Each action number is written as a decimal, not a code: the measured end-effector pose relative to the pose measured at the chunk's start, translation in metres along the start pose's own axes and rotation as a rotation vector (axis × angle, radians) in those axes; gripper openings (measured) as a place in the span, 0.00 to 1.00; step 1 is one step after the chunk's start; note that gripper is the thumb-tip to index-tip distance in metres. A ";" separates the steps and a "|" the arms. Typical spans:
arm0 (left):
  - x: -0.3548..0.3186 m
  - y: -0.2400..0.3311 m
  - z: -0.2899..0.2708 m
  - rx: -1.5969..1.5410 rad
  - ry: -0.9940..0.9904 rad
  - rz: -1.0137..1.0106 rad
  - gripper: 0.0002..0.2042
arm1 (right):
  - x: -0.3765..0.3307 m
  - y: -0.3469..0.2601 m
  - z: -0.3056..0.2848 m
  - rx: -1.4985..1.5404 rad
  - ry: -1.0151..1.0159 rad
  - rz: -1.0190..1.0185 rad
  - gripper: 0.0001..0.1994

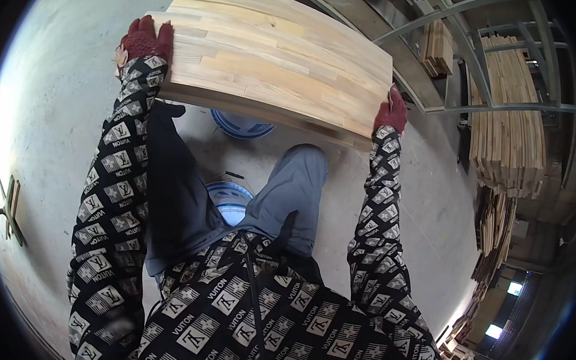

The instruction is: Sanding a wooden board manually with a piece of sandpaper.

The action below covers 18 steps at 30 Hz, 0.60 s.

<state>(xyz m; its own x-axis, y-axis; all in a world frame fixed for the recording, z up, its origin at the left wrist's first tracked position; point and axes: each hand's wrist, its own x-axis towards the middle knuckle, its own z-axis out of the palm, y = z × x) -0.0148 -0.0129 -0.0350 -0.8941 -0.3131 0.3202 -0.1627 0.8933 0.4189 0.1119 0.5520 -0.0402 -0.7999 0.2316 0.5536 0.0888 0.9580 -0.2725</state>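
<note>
Lower frame, nearest the camera: the person's torso and both forearms in a black jacket with a repeating pale square pattern, soft woven fabric. Grey trousers (287,193) show above it, one knee raised at frame centre.

Both arms reach up the frame to a wooden panel (278,55), held flat and raised over the floor, filling the upper centre. Panel: rectangular, thick, built of many short pale strips joined edge to edge and end to end; tones run from cream to light amber; the surface looks smooth and sanded, the near edge darker and in shadow.

Left hand (144,42), upper left of frame: dark red knitted glove, fingers wrapped over the panel's left edge, gripping it. Right hand (391,112), right of centre: same red glove, closed on the panel's near right corner.

Below the panel, on the floor: two round buckets with blue-and-white tops, one (242,123) partly hidden by the panel's near edge, the other (229,200) at centre beside the trouser leg.

Floor (65,90): grey concrete, smooth, faintly glossy with glare at left.

Far right of frame: grey metal racking (500,108) of angled bars, with stacks of narrow pale timber slats (508,139) bundled side by side behind it.
</note>
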 end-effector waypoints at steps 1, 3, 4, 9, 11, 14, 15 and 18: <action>-0.001 0.001 -0.002 0.016 -0.004 -0.002 0.31 | -0.005 0.002 -0.001 -0.079 -0.090 0.099 0.28; -0.001 0.004 -0.004 0.051 -0.005 -0.005 0.32 | -0.012 -0.028 0.021 0.225 0.054 0.054 0.25; -0.001 0.005 -0.005 0.053 -0.006 -0.008 0.32 | -0.016 -0.056 0.037 0.119 0.020 0.053 0.26; 0.000 0.005 -0.006 0.059 -0.028 0.001 0.31 | -0.067 -0.244 0.096 0.036 -0.179 -0.313 0.30; 0.001 0.002 -0.003 0.022 -0.038 0.022 0.32 | -0.087 -0.283 0.105 0.082 -0.325 -0.402 0.32; 0.004 -0.002 0.003 0.005 -0.022 0.032 0.31 | -0.100 -0.255 0.085 0.147 -0.298 -0.390 0.35; 0.004 -0.003 0.005 0.005 -0.018 0.022 0.31 | -0.100 -0.227 0.070 0.169 -0.247 -0.339 0.36; 0.004 -0.005 0.008 -0.011 -0.008 0.017 0.30 | -0.098 -0.130 0.002 0.122 -0.104 -0.201 0.26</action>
<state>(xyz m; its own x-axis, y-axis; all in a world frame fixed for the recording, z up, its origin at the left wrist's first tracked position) -0.0210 -0.0163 -0.0428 -0.9001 -0.2951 0.3206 -0.1428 0.8949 0.4228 0.1773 0.4044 -0.0601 -0.8514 0.0138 0.5243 -0.1457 0.9541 -0.2616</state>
